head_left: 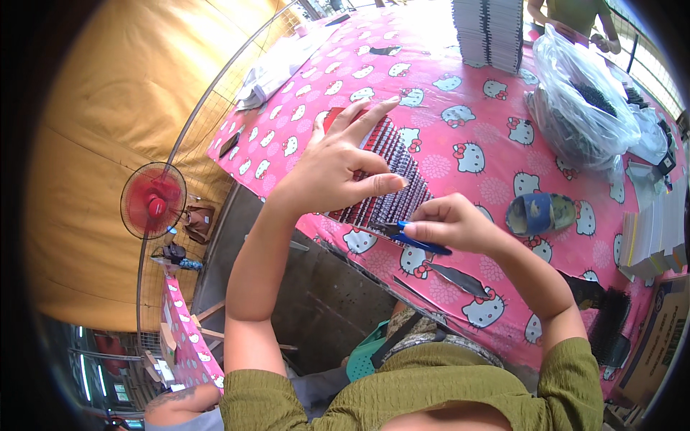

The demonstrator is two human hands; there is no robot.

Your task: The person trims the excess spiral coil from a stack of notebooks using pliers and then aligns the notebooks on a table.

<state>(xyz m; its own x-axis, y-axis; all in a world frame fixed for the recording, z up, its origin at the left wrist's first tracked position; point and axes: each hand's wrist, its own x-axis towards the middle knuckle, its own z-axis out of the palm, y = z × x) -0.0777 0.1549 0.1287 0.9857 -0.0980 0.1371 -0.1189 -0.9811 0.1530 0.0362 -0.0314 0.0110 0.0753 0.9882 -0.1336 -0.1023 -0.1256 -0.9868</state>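
Trimming looks to be the step in hand: the right hand, closed on blue-handled snips, works at the six o'clock edge of a red-covered booklet with black comb binding. The left hand pins it, fingers spread. Next probably needs steady alignment.

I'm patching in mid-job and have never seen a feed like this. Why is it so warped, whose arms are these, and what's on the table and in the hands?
It is one picture from a fisheye camera on a person's head, looking down, so straight edges bend. Both forearms are that person's own. The left hand presses on a book with black spiral binding. The right hand grips a small blue-handled cutter at the binding's near end. They work on a table with a pink cartoon-cat cloth. A tape roll, a clear bag of black coils and a stack of books lie farther off.
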